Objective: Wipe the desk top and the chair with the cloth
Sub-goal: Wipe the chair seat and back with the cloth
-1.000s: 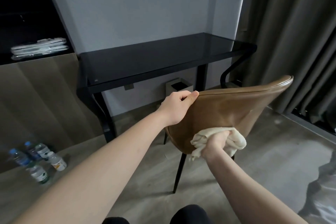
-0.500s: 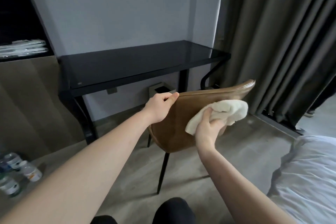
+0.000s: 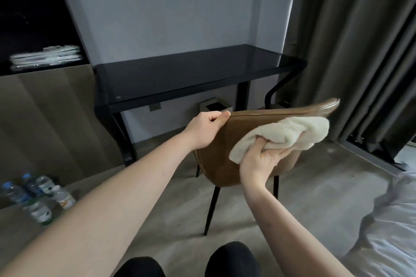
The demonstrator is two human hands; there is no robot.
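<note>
Grey wall (image 3: 180, 7), dark curtains (image 3: 360, 51) rt, wood floor (image 3: 315, 186).

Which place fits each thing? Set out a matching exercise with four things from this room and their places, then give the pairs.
Things:
1. cloth
2. bottles
3. left hand
4. white packets

Places:
A. on the floor at the left
B. on the dark shelf
C. gripping the chair back's top edge
D. in the right hand, against the chair back

Pairs: 1-D, 2-A, 3-C, 4-B
</note>
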